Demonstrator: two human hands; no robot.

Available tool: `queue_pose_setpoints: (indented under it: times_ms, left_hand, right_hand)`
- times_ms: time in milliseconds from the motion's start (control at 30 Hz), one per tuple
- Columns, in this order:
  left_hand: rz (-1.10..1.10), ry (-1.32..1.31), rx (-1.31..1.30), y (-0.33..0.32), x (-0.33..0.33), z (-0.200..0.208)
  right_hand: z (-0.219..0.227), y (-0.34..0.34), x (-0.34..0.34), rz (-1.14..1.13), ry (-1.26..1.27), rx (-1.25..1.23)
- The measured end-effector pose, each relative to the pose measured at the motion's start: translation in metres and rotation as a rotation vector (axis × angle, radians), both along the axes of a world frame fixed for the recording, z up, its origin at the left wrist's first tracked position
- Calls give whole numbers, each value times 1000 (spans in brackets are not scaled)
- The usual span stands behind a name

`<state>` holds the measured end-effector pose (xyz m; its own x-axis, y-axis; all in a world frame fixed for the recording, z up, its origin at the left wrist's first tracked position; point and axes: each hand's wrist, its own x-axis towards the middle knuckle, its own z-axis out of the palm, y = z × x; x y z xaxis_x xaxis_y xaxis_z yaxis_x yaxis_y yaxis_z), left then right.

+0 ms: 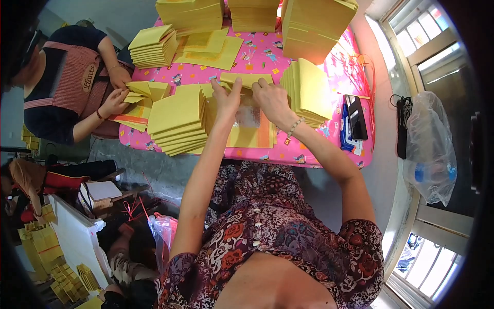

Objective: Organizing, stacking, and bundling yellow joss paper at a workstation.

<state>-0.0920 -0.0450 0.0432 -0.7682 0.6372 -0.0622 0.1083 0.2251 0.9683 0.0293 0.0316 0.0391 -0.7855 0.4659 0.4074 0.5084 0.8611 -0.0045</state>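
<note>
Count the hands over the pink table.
4: the person's left hand and right hand at yellow paper in the middle, plus a co-worker's upper hand and lower hand at the left.

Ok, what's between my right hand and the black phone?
The head view shows a stack of yellow folded pieces between your right hand and the black phone, then pink tablecloth and a blue item beside the phone.
</note>
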Motion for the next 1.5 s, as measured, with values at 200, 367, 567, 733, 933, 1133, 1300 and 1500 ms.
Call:
queue_pose_setpoints:
  times_ms: [200,367,567,733,933,1133,1300,1500]
  left_hand:
    - [43,-428,300,12,-4,14]
    - [-20,-309,486,-17,-11,62]
    - [37,-218,580,-95,-67,94]
    - [202,-80,261,-153,-110,67]
    - [193,116,125,-188,-129,11]
    - [176,99,23,-197,-121,-11]
    - [179,64,16,-200,-119,-18]
    - [163,120,16,-197,-104,-14]
  right_hand:
    - [18,-4,5,0,54,71]
    - [57,-12,5,163,307,33]
    - [90,-28,-29,480,462,-14]
    - [76,-52,-80,665,436,-71]
    - [43,-70,-94,694,206,-169]
    - [23,-83,-79,676,126,-252]
    - [12,-86,-78,720,218,-116]
    - [12,-83,-65,767,126,-364]
